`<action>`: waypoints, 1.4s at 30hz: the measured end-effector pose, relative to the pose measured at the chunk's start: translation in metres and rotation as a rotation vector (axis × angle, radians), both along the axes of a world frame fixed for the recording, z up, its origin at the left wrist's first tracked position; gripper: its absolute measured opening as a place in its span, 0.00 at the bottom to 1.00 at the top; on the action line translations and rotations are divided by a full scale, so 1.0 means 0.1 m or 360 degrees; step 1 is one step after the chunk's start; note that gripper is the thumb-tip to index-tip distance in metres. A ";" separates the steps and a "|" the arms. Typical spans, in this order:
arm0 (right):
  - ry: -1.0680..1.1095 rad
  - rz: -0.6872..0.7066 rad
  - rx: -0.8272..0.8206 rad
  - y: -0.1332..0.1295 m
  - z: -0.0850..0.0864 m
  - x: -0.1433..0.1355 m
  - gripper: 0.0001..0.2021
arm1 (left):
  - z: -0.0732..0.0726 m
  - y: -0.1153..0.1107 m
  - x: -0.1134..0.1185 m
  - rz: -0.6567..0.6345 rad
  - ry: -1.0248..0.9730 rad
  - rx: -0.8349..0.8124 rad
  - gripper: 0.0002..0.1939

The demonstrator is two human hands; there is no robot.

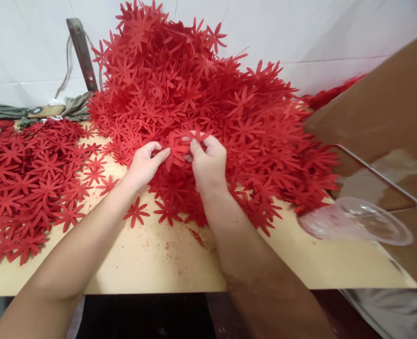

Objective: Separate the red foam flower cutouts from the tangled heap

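From the head-worn camera, looking down over a pale yellow surface (141, 268), a person's two bare hands meet in front of a tall heap (180, 89) of flat red flower shapes with narrow petals, piled against a white tiled wall (300, 28). The left hand (145, 162) has a narrow grip, thumb and finger pinched on the edge of a red flower (175, 153) held at the front of the heap. The right hand (210, 160), just beside it, is also closed in a pinch, on red petals at its fingertips; whether these belong to the same flower or to another overlapping it is hard to tell. The step in hand looks like handling the flowers finely, perhaps parting or straightening petals, and the next move seems to call for a light, steady pinch, since the shapes appear thin and easily tangled. To the left lies a lower pile (35, 169) of similar flowers, with a few loose ones scattered between the two. Red crumbs (197, 238) dot the surface nearer the person. At right, a clear plastic cup (353, 221) lies on its side, near a large brown panel (388, 113).
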State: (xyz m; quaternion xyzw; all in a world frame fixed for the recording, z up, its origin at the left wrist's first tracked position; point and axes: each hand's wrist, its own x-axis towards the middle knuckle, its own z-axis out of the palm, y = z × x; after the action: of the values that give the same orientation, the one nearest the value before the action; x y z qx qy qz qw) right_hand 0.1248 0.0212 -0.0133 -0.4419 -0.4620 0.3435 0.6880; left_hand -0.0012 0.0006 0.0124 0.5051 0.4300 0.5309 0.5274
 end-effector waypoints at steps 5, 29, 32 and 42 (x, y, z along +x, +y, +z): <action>0.0033 -0.0096 0.0148 -0.01 0.06 0.03 0.12 | -0.03 0.03 -0.05 0.0107 0.0016 -0.0059 0.18; -0.0045 0.0511 -0.0014 -0.20 0.18 -0.16 0.13 | -0.02 0.01 -0.05 0.0015 -0.0047 -0.0105 0.21; -0.0085 0.0662 -0.0057 -0.23 0.16 -0.21 0.13 | 0.00 0.00 -0.04 -0.0020 -0.0119 -0.0184 0.20; 0.0080 0.0062 0.0006 0.01 -0.02 -0.05 0.06 | 0.00 -0.06 0.02 -0.0331 -0.0088 -0.0001 0.09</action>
State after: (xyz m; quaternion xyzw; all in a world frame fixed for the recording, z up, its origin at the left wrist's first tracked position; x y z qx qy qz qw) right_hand 0.1201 0.0218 -0.0151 -0.4227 -0.4537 0.3669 0.6935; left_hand 0.0004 -0.0054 0.0122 0.5320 0.3608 0.4867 0.5915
